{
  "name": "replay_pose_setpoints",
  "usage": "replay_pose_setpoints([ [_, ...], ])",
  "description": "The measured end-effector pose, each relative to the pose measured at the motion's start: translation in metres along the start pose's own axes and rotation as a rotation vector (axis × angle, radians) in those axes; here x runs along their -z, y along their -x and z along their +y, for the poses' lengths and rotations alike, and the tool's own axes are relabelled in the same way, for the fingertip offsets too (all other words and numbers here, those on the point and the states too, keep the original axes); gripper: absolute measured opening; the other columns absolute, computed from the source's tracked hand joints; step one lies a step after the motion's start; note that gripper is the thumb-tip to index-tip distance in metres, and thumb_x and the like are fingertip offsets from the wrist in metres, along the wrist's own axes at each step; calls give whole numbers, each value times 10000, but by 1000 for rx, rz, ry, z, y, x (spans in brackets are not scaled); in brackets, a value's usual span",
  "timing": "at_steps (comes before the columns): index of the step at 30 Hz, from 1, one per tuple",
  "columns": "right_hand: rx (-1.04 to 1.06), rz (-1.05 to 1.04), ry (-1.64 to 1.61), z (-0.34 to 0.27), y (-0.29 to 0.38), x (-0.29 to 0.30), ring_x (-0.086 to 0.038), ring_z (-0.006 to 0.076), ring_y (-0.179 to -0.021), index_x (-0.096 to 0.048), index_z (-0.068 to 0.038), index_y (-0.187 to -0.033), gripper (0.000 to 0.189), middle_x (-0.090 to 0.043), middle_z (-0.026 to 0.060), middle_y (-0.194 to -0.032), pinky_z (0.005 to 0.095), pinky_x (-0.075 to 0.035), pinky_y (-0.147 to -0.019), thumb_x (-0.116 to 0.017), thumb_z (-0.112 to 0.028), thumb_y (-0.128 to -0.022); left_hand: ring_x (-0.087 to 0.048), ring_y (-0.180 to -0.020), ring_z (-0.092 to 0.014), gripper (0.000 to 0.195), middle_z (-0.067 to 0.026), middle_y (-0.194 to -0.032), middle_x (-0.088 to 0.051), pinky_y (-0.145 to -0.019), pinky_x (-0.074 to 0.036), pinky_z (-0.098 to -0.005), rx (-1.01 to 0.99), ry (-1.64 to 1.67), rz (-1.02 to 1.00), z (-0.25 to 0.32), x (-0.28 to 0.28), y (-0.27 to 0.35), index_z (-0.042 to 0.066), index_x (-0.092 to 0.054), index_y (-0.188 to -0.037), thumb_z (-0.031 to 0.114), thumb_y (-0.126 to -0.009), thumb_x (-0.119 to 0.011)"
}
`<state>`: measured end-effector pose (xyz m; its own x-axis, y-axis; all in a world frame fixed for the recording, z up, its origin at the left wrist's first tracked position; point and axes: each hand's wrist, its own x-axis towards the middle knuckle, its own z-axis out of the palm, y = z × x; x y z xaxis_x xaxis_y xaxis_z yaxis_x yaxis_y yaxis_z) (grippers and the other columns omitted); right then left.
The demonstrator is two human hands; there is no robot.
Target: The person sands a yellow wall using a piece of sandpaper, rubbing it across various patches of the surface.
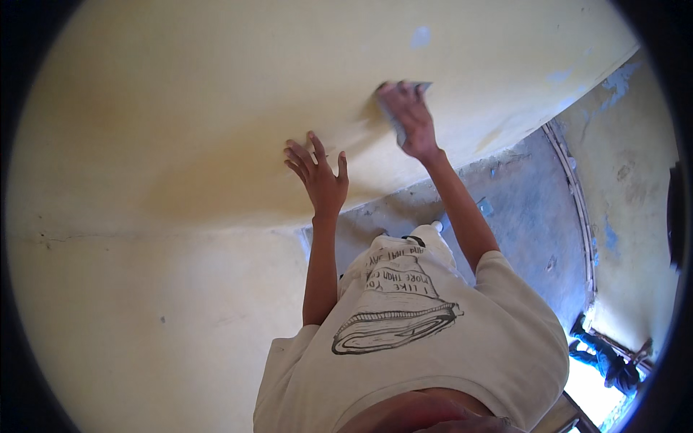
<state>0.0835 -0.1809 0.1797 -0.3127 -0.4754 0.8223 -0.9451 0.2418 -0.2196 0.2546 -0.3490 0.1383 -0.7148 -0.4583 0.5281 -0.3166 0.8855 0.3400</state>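
Observation:
My right hand (409, 116) is pressed flat over a grey sheet (401, 135), which looks like sandpaper, against a yellowish painted wall (216, 70). Parts of the sheet stick out past the fingertips and beside the palm. The hand is slightly blurred. To its left, my left hand (323, 181) is raised with fingers apart and nothing in it. Its fingertips are close to the same wall; whether they touch cannot be told. Shadows of both hands and arms fall on the wall. Above the sheet is a pale bluish patch (420, 37) in the paint.
A concrete floor (520, 211) lies below, with a small bluish piece (485, 207) on it. Long thin poles (578, 208) run along the foot of the right-hand wall (628, 178). Another person (609, 357) is by a bright doorway (593, 392) at lower right. A second wall face (162, 281) adjoins on the left.

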Motion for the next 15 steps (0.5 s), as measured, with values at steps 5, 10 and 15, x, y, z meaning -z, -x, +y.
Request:
replay_pose_setpoints([
  [5, -212, 35, -101, -44, 12, -30, -240, 477, -1462, -317, -51, -1548, 842, -304, 194, -1596, 586, -181, -1195, -531, 103, -749, 55, -1463, -570, 845, -354, -1595, 69, -1163, -70, -669, -13, -5, -29, 3, 3, 0, 74, -119, -1594, 452, -979, -558],
  [10, -271, 255, -55, -10, -2, -15, -267, 467, -1458, -426, 15, -1477, 698, -411, 221, -1529, 579, -195, -1192, -479, 145, -794, 48, -1464, -570, 845, -346, -1599, 72, -1162, -70, -671, -10, 12, -30, 2, 3, -5, 85, -110, -1597, 461, -982, -550],
  [15, -197, 89, -122, -36, 5, -30, -266, 468, -1456, -441, -67, -1482, 700, -408, 144, -1550, 587, -237, -1181, -606, 36, -810, 53, -1467, -563, 849, -345, -1599, 77, -1163, -77, -668, -7, -13, -34, 3, 0, -4, 90, -108, -1598, 466, -981, -553],
])
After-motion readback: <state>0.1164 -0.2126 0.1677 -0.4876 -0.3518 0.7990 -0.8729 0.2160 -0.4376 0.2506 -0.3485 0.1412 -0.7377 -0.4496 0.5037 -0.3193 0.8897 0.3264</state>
